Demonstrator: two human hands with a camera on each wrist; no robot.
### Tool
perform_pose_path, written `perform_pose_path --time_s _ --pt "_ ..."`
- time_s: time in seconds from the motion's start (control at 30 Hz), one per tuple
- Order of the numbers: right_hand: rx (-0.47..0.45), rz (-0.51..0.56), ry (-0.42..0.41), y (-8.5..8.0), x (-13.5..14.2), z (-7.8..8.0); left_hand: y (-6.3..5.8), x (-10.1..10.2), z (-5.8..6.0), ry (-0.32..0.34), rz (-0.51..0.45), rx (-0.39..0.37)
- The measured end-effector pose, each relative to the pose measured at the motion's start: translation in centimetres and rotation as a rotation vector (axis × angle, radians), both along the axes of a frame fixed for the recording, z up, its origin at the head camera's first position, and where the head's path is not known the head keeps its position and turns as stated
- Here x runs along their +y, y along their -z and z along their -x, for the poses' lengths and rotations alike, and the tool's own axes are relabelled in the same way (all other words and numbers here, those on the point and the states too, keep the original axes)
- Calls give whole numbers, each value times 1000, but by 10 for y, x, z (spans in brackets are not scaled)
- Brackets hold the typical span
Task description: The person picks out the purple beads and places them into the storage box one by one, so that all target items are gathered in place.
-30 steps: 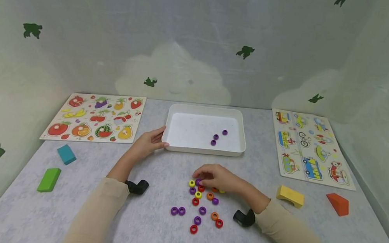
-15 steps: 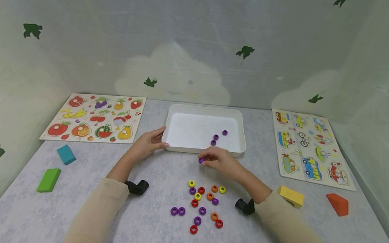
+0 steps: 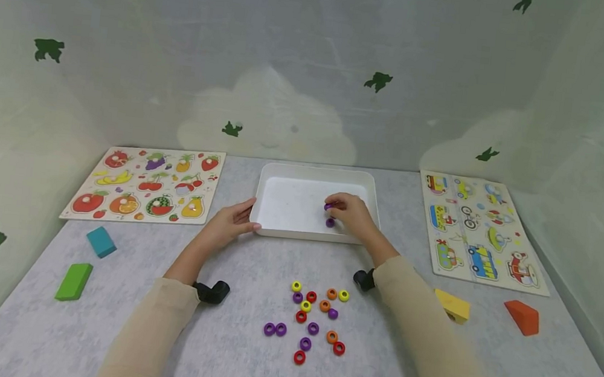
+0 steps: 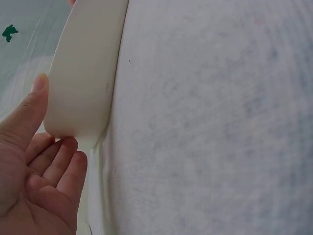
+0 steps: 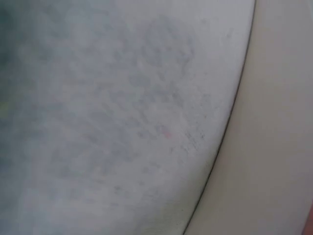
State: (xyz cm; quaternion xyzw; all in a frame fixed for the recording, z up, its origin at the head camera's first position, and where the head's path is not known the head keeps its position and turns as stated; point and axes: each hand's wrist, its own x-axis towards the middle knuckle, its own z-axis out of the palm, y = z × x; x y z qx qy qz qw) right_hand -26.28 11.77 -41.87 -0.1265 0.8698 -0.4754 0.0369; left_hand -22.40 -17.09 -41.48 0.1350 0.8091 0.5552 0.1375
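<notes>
In the head view, my right hand (image 3: 353,214) is over the right part of a white tray (image 3: 290,202), pinching a purple bead (image 3: 327,207) at its fingertips. Just below them lies another purple bead (image 3: 329,223) on the tray floor; the hand covers the area behind. My left hand (image 3: 228,225) holds the tray's near left corner, thumb on one side and fingers on the other. The left wrist view shows its loosely bent fingers (image 4: 66,164) against the tray wall (image 4: 85,73). Only the tray's outer wall (image 5: 274,117) and tabletop fill most of the right wrist view.
Several purple, red, orange and yellow beads (image 3: 313,328) lie loose in front of the tray. A fruit puzzle board (image 3: 141,185) sits left, a vehicle puzzle board (image 3: 480,230) right. Blue (image 3: 101,242), green (image 3: 74,281), yellow (image 3: 452,306) and orange blocks (image 3: 522,318) lie at the sides.
My right hand has picked a purple bead from the loose group and carried it forward over the tray. The left hand has stayed at the tray's corner.
</notes>
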Motion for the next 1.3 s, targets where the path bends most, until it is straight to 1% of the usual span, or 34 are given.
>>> perform_pose_path --time_s 0.13,0.27,0.33,0.4,0.43,0.53,0.6,0.7,0.77,0.87,0.93,1.0,1.1,1.17,1.3 --pt "-58 -83 19 4 -1 7 0 0 0 -6 2 -4" --pt "-76 -163 -3 5 -2 11 7 -2 3 -8 3 5" --pt "-71 -175 -6 4 -2 10 11 -2 5 -12 7 9" --pt "-68 -154 1 2 -2 6 14 -3 6 -14 13 15" --pt "-51 -142 0 0 -2 3 14 -3 6 -15 14 19" --pt "13 -87 -33 -9 -2 -9 16 -3 7 -15 10 25" --pt "60 -46 -79 -14 -3 -20 16 -3 7 -15 8 23" --pt "104 23 -181 -19 -4 -41 16 -3 7 -17 -2 20" --pt "123 57 -264 -20 -5 -56 16 -3 7 -17 -5 20" --pt "109 79 -388 -28 -9 -85 15 -3 7 -17 -4 23" --pt "73 69 -448 -25 -12 -99 15 -3 7 -17 -3 23" --pt "15 49 -493 -20 -14 -110 15 -3 7 -18 -1 23" --pt "-47 -7 -554 0 -15 -116 14 -3 7 -17 0 27" --pt "-63 -46 -589 6 -16 -119 14 -2 7 -17 2 29" --pt "-38 -116 -628 10 -20 -121 14 -3 7 -17 10 28"
